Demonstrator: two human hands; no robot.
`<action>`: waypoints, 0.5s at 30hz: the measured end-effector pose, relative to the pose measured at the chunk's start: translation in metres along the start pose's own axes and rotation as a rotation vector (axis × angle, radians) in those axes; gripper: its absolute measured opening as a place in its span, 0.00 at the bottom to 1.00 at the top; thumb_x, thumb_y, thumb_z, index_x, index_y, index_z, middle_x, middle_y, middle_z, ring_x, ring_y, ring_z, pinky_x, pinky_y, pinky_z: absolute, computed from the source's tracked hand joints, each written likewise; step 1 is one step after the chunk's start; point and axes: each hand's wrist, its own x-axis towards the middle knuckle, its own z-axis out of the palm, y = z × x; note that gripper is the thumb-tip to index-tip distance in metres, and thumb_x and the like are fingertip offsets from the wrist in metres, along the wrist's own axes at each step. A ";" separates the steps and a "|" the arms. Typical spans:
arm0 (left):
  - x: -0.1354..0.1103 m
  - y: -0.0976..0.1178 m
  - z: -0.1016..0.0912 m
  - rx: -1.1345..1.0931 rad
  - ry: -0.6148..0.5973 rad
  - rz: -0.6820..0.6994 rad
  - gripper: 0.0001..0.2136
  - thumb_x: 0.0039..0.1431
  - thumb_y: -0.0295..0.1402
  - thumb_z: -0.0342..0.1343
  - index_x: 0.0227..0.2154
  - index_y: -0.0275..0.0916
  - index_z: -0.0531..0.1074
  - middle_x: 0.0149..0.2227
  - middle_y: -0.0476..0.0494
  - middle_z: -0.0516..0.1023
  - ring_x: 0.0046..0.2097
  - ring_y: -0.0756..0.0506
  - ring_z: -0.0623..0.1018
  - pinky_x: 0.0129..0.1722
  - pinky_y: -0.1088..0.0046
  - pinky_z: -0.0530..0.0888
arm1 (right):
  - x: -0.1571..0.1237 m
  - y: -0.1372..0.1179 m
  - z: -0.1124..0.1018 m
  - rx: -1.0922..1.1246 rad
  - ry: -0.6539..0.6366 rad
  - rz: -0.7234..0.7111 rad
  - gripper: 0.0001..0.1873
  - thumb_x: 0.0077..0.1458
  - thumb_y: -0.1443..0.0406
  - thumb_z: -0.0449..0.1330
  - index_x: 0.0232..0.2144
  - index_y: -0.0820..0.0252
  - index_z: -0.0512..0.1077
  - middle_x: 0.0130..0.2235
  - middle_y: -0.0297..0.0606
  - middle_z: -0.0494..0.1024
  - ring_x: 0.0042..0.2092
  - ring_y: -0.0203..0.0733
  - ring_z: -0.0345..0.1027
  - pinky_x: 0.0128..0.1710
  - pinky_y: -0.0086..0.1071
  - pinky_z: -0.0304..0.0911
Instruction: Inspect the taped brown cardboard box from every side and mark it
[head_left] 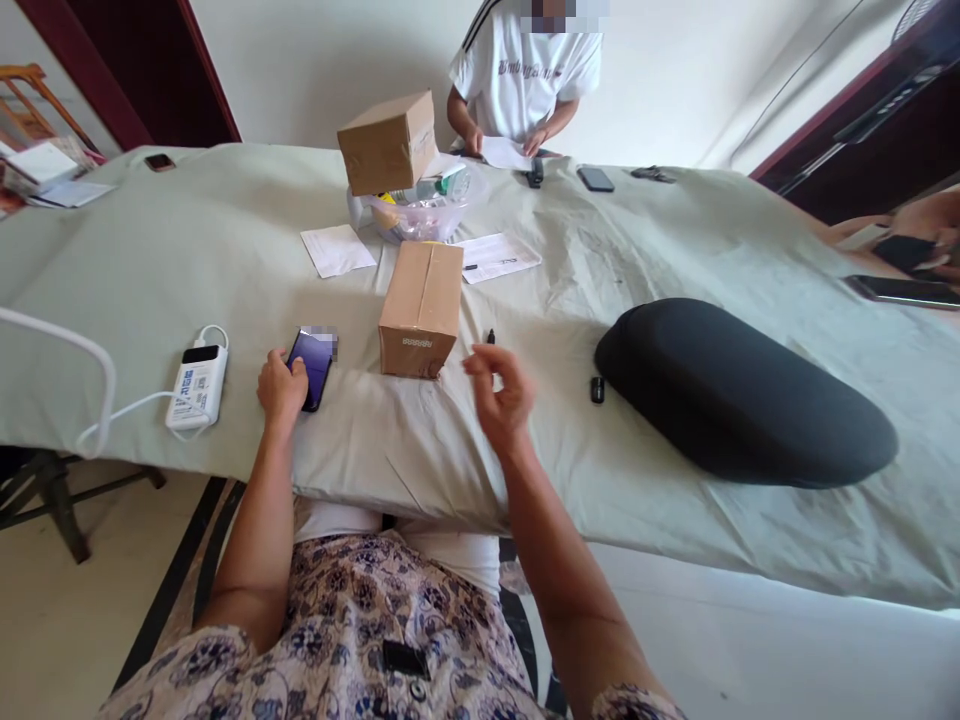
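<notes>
My left hand [282, 388] is at the left edge of a smartphone [315, 362] with a lit purple screen. Its thumb lies on the glass and the fingers are curled at the side. My right hand [505, 392] hovers over the cloth, slightly blurred, fingers loosely bent and apart, with nothing visible in it. Just beyond its fingertips a black pen [491, 337] shows in part. Between my hands stands a closed brown cardboard box [421, 310].
A white power bank [198, 388] with cables lies left. Farther back, a clear plastic basin [420, 218] bears another cardboard box [386, 142], with papers nearby. At right are a black padded seat [750, 395] and small black object [597, 390]. A person [525, 80] opposite holds paper.
</notes>
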 end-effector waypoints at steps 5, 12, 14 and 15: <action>-0.002 -0.001 0.012 -0.146 -0.008 0.021 0.24 0.66 0.32 0.49 0.62 0.28 0.68 0.56 0.25 0.78 0.62 0.32 0.76 0.64 0.53 0.69 | -0.026 -0.045 0.066 -0.096 -0.683 0.097 0.23 0.64 0.58 0.60 0.60 0.55 0.70 0.48 0.43 0.84 0.43 0.43 0.80 0.42 0.35 0.73; -0.002 -0.018 0.025 -0.465 -0.101 -0.030 0.17 0.60 0.31 0.51 0.47 0.32 0.79 0.50 0.33 0.83 0.52 0.38 0.81 0.56 0.61 0.75 | -0.039 -0.072 0.107 -0.267 -0.909 0.170 0.35 0.67 0.56 0.57 0.70 0.64 0.58 0.59 0.54 0.77 0.57 0.58 0.72 0.60 0.50 0.66; -0.004 -0.023 0.026 -0.544 -0.122 -0.051 0.16 0.58 0.33 0.52 0.44 0.33 0.80 0.45 0.36 0.84 0.45 0.40 0.82 0.49 0.64 0.77 | -0.041 -0.072 0.103 -0.154 -0.919 0.248 0.37 0.67 0.57 0.57 0.72 0.66 0.54 0.63 0.56 0.73 0.61 0.58 0.69 0.64 0.51 0.62; -0.006 -0.025 0.026 -0.618 -0.126 -0.068 0.16 0.57 0.34 0.53 0.43 0.33 0.80 0.42 0.37 0.85 0.42 0.41 0.82 0.45 0.66 0.77 | -0.042 -0.071 0.101 -0.071 -0.914 0.303 0.39 0.66 0.57 0.57 0.72 0.66 0.52 0.65 0.56 0.71 0.63 0.58 0.68 0.65 0.50 0.61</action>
